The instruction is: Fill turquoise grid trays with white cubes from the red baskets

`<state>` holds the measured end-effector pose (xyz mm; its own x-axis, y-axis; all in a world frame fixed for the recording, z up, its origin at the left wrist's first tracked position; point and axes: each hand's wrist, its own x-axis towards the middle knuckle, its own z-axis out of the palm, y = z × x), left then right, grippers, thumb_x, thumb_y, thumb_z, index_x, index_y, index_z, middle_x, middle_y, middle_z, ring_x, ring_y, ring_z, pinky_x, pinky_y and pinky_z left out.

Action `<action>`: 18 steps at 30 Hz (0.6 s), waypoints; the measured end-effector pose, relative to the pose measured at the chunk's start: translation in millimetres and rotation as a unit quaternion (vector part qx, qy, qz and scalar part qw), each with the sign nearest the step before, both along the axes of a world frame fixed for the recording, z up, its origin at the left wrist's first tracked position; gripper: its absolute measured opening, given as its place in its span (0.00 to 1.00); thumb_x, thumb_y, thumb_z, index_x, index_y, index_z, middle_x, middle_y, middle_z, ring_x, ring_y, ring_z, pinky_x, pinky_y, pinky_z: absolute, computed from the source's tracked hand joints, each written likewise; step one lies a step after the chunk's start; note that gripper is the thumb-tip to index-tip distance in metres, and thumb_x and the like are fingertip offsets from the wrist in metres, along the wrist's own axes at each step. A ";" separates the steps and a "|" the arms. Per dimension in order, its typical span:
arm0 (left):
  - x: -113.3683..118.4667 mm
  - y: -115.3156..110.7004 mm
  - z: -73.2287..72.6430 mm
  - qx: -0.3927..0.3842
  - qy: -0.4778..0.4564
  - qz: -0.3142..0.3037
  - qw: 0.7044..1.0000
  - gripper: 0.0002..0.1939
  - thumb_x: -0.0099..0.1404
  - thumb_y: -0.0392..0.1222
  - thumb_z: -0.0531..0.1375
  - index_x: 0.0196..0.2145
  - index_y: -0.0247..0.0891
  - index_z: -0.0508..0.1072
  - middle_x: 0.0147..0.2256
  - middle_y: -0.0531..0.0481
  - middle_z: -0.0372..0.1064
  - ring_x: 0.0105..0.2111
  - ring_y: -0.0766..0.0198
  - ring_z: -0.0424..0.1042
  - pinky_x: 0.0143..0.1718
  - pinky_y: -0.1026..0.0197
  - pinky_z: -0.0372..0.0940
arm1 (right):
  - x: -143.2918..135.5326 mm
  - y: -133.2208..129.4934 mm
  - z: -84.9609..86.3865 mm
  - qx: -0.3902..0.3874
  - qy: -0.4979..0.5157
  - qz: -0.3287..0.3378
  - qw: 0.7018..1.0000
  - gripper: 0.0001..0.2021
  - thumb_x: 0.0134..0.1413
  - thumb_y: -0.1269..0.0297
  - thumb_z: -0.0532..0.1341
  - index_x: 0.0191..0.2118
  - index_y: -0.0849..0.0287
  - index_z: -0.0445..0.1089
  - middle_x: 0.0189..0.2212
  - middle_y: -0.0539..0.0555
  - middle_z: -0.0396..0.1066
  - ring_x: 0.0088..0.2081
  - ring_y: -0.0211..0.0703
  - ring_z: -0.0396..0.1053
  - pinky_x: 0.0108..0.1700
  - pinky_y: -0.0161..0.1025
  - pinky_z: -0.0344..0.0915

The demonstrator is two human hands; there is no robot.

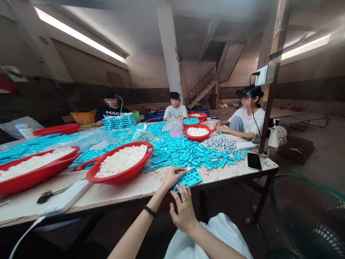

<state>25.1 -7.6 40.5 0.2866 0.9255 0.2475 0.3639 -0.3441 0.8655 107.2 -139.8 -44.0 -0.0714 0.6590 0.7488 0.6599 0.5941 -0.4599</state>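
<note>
A blue tray with rows of square pockets (192, 177) lies at the table's near edge. My left hand (174, 177), with a dark beaded bracelet on its wrist, is over the tray's far left side. Its thumb and fingers pinch a small white piece (188, 168). My right hand (183, 208), wearing a ring, is at the near edge of the tray with its fingers spread. Beyond the tray lies a heap of loose blue pieces (175, 147). A red basket of white pieces (126, 177) stands to the left.
More red baskets (40, 176) stand at the left and the back (198, 138). A phone (254, 161) lies at the right corner, and a power strip (66, 199) near the front left. Three people sit around the table. A fan (309, 205) stands at the lower right.
</note>
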 end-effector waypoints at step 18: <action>-3.9 18.1 -9.3 0.063 0.035 -0.109 0.991 0.19 0.60 0.55 0.65 0.38 0.37 0.82 0.40 0.45 0.81 0.41 0.54 0.78 0.44 0.59 0.70 | -14.4 -10.1 -18.0 0.039 -0.007 0.086 0.995 0.26 0.61 0.66 0.57 0.64 0.53 0.59 0.55 0.55 0.70 0.61 0.50 0.63 0.71 0.59 0.37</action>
<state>21.2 10.5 31.2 0.4964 0.8031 0.3296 0.3268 -0.5246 0.7861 92.8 -149.9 -61.9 -0.1896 0.5761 0.7951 0.5509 0.7328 -0.3995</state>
